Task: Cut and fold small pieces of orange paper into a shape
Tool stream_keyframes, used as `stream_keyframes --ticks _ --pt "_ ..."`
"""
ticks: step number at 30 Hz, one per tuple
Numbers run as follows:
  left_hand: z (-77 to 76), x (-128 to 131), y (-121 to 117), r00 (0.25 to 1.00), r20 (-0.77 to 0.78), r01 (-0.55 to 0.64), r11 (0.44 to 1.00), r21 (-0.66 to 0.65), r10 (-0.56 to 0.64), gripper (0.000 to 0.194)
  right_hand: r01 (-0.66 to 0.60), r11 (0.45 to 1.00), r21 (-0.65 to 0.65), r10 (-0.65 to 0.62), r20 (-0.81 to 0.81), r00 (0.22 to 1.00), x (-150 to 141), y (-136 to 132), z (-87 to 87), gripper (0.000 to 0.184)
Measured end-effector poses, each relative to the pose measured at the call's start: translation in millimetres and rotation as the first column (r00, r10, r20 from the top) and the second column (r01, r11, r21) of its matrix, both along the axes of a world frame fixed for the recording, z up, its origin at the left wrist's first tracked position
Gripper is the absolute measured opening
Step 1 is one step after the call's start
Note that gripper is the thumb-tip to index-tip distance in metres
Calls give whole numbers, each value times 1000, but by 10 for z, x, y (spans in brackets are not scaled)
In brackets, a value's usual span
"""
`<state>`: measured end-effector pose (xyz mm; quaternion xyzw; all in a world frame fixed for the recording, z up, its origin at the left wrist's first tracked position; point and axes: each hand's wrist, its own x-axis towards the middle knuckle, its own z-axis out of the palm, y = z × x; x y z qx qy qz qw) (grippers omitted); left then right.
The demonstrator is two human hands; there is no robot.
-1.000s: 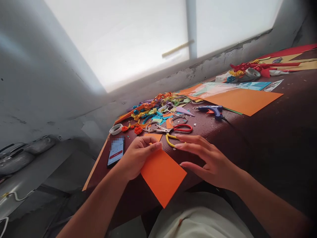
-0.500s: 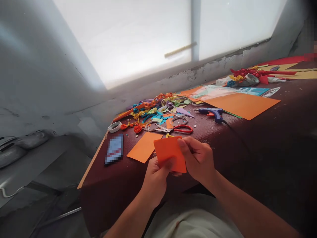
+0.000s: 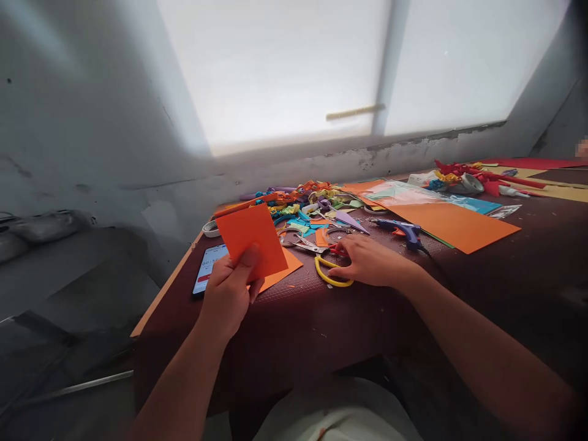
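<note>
An orange paper piece (image 3: 255,239), folded along its top edge, is held upright in my left hand (image 3: 232,294), the thumb pressed on its front. My right hand (image 3: 367,260) is closed over the handles of a pair of scissors (image 3: 333,282), which lie on the table with one red and one yellow loop. The silver blades point left, towards the paper scraps. Some of my right fingers are hidden behind the hand. Partly covered by the held paper, another orange sheet (image 3: 287,269) lies flat on the table.
A phone (image 3: 202,278) with a timer display lies at the left. Colourful paper scraps (image 3: 303,202) pile up at the back. A purple glue gun (image 3: 402,231) and a large orange sheet (image 3: 463,226) are to the right. A white tape roll (image 3: 211,229) sits near the left edge.
My right hand has let go of the orange paper and moved onto the scissors' handles. My left hand has carried the paper left and up, in front of the phone and flat sheet.
</note>
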<state>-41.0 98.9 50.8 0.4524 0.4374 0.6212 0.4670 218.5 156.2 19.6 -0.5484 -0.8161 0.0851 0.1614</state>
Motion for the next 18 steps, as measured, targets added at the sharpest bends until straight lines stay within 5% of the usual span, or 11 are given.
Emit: stream_keyframes --ticks 4,8,11,13,15,18 --pt "-72 -1 45 996 64 58 998 11 -59 44 9 1000 -3 -9 -1 1000 -97 -51 5 30" --pt "-249 -36 213 976 200 85 996 6 -84 41 63 998 14 -62 -57 996 -40 -166 -23 40" --pt "-355 -78 304 956 279 102 995 -7 -96 40 89 993 -75 -109 -337 935 24 -342 -94 50" --pt "-393 -94 326 945 311 110 994 -9 -101 38 -31 975 -220 -127 -666 735 -14 -513 -185 51" --pt "-410 -97 326 939 327 117 993 -11 -107 36 -285 910 -301 -157 -887 434 -149 -708 -315 45" --pt "-421 -87 307 936 332 128 992 -7 -118 35 -584 766 -268 -264 -960 95 -467 -950 -539 41"
